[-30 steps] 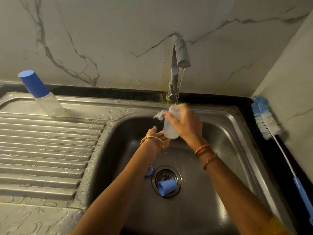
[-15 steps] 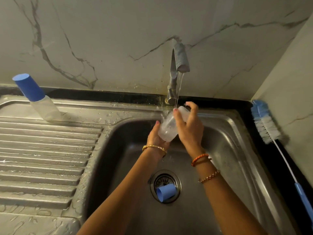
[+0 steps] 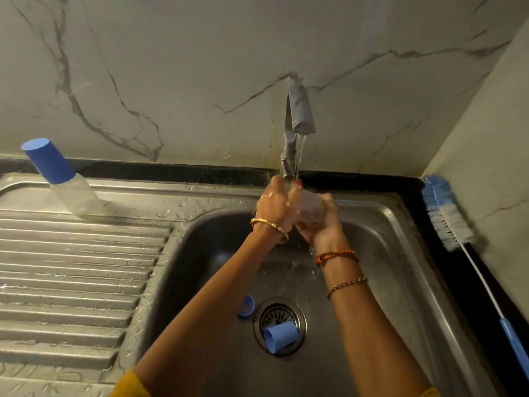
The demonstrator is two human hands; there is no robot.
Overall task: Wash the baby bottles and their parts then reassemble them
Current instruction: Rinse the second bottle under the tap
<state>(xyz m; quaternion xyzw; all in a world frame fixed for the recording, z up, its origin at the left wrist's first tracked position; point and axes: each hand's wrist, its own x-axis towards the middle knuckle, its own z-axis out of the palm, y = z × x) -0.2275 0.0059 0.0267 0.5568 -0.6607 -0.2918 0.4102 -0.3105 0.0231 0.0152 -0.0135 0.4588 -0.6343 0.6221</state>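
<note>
1. While water runs from the grey metal tap (image 3: 297, 116), a clear plastic baby bottle body (image 3: 310, 209) is held under the stream at the back edge of the steel sink basin (image 3: 380, 253).
2. The bottle is gripped by both hands: the right hand (image 3: 320, 224) is curled round its lower part from beneath, and the left hand (image 3: 274, 204) is wrapped over its upper side, fingers bent across it. Blur and splash hide the finer finger placement.
3. Step in hand, as judged: the bare bottle body is being rinsed, so washing is only part done.
4. Next move, as judged: the bottle is to be turned under the stream so the inside is flushed, then set to drain; a firm hold is called for, since the wet plastic is likely slippery.
5. Left unwashed in the basin are a blue plastic cap (image 3: 282, 336), lying on its side over the round drain strainer (image 3: 279, 313), and a small blue ring part (image 3: 246, 307) just beside the strainer.
6. A second bottle with a blue cap fitted (image 3: 61, 179) is seen on the ribbed steel draining board (image 3: 71, 267), apparently assembled, leaning in the wide-angle view.
7. A long bottle brush with blue and white bristles (image 3: 446, 216) is laid on the dark counter strip to the right, well apart from the hands.
8. Grey-veined marble-look wall panels (image 3: 171, 67) back the sink; droplets are scattered over the board.
</note>
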